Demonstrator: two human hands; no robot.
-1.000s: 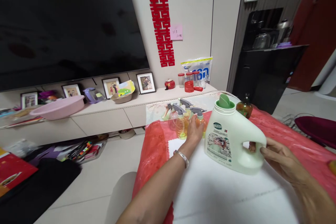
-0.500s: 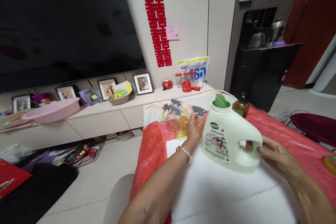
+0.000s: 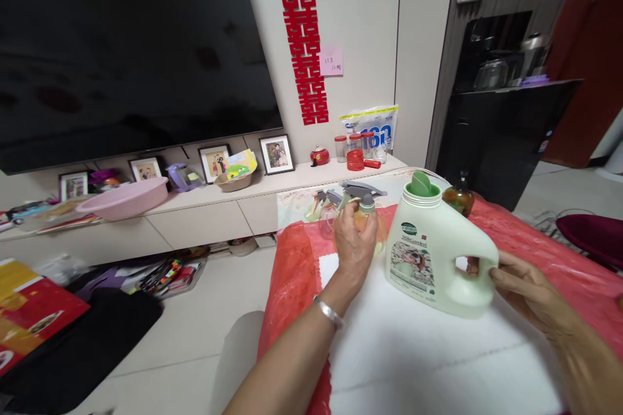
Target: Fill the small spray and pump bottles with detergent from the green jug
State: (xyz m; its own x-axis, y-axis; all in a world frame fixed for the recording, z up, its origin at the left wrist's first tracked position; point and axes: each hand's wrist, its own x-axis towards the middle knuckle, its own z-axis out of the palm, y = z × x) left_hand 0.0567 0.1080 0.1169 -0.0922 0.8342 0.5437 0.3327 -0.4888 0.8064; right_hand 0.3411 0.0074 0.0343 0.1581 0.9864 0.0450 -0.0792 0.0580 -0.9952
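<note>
My left hand (image 3: 356,243) is closed around a spray bottle (image 3: 380,228) with a grey trigger head and orange-yellow liquid; the fingers and palm hide much of it. Other spray bottles stand close behind that hand, among them a pinkish clear one (image 3: 328,220). My right hand (image 3: 523,285) grips the handle of a pale green detergent jug (image 3: 438,259). The jug is upright on a white cloth (image 3: 413,356). Its mouth is uncapped, and a green spout piece (image 3: 421,184) shows in it.
A dark amber pump bottle (image 3: 460,196) stands behind the jug on the red tablecloth (image 3: 530,233). Beyond the table is a low cabinet (image 3: 195,224) with photo frames, a pink basin (image 3: 124,198), red-lidded jars (image 3: 355,154) and a detergent bag (image 3: 382,123).
My left hand has drawn the spray bottle leftward, away from the jug, and its trigger head has turned. My right hand stays on the jug's handle. The view has shifted slightly left.
</note>
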